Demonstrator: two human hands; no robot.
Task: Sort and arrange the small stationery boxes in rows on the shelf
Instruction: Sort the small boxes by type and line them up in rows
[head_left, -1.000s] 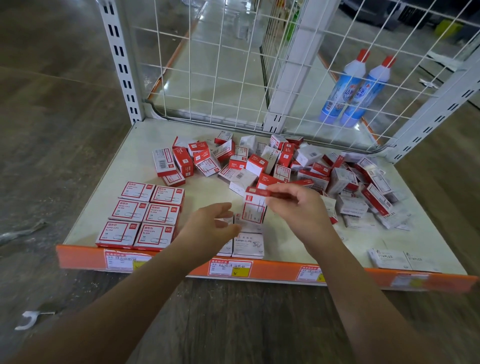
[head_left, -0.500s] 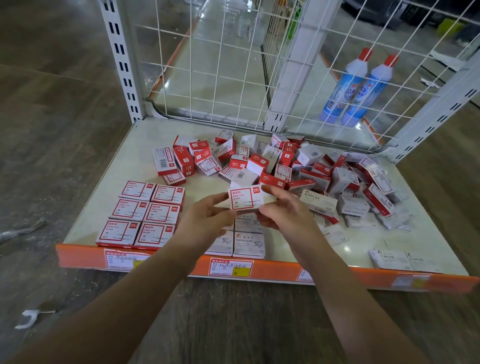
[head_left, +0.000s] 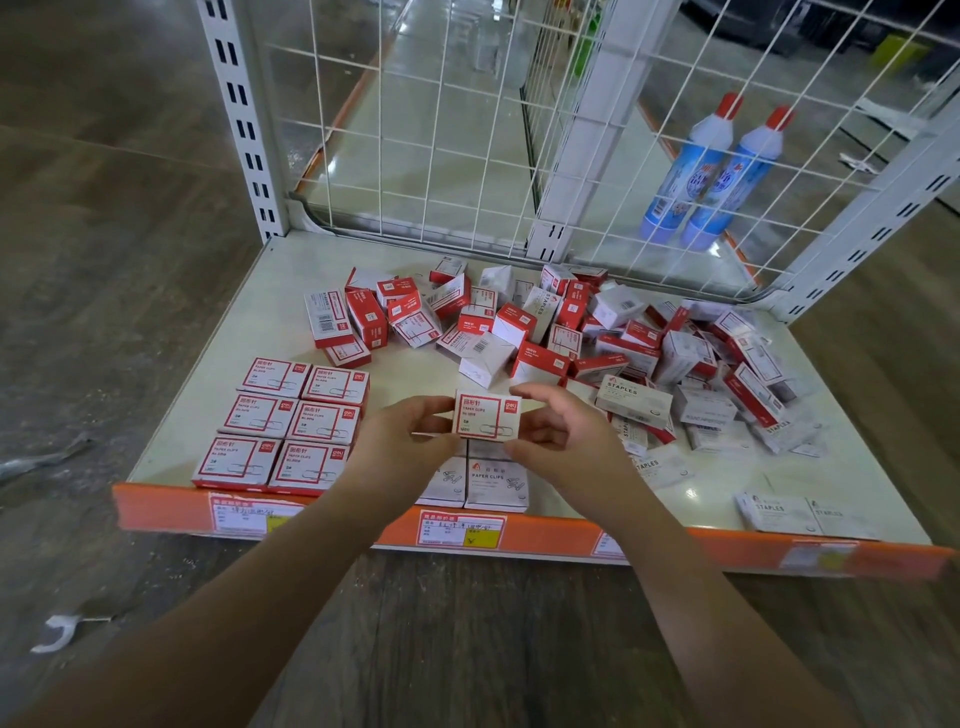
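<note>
Red-white paper clip box (head_left: 487, 418) held above shelf (head_left: 415, 374), over white boxes (head_left: 496, 483) at front edge. Left hand (head_left: 405, 441) fingers curled, pinching left end; right hand (head_left: 563, 434) fingers curled on right end.

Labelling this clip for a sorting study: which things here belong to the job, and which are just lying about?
Job: held paper clip box, left hand, right hand, sorted red rows, unsorted pile, shelf.
Lying about: two blue bottles, white hook on floor.

A shop. Just below the hands, printed price labels (head_left: 461, 529) sit in the orange front strip (head_left: 545, 538) of a white metal display shelf (head_left: 270, 312). Beyond them, a white wire-grid back panel (head_left: 441, 130) and slotted white uprights (head_left: 241, 119) frame two blue red-capped bottles (head_left: 711, 176).
</note>
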